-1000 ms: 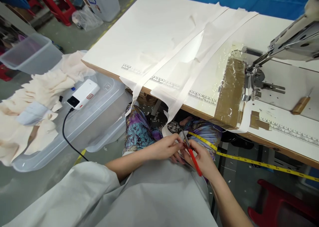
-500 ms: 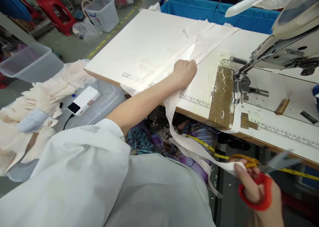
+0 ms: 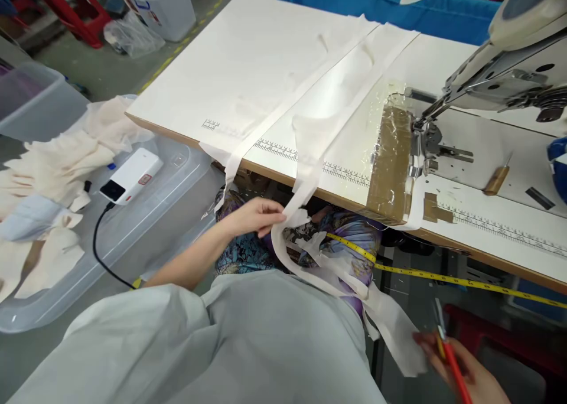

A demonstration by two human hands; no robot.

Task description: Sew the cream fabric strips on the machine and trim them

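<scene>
The left hand (image 3: pixel 259 216) pinches a white strip (image 3: pixel 305 182) of cloth between its thumb and fingers, just off the front edge of the table. From there the strip runs up onto the table top on 1 side and loops down over the lap on the other. The right hand (image 3: pixel 469 371), low at the right, is curled around red-handled scissors (image 3: pixel 455 368), the blades pointing up and away; whether the blades are parted I cannot tell. Its fingertips are at the edge of a loose white cloth end (image 3: pixel 401 339), and the blur hides whether they grip it.

Below the hands are patterned trousers (image 3: pixel 241 253) and a pale grey garment (image 3: pixel 274 339). A yellow tape measure (image 3: pixel 443 277) stretches from the lap toward the right edge.

On the white table (image 3: pixel 199 67), another strip (image 3: pixel 272 120) lies left of the pinched strip and hangs over the front edge. Printed ruler marks (image 3: pixel 277 149) run along that edge. To the right stand a sewing machine (image 3: pixel 522 55) and, lying near it, a wooden-handled awl (image 3: pixel 497 181).

Left of the table, a lidded plastic bin (image 3: pixel 177 182) carries a heap of cream cloth (image 3: pixel 66 156) and a white device (image 3: pixel 133 175) with a black cable (image 3: pixel 95 238). Beyond the table is a blue cloth bin (image 3: pixel 345 2).
</scene>
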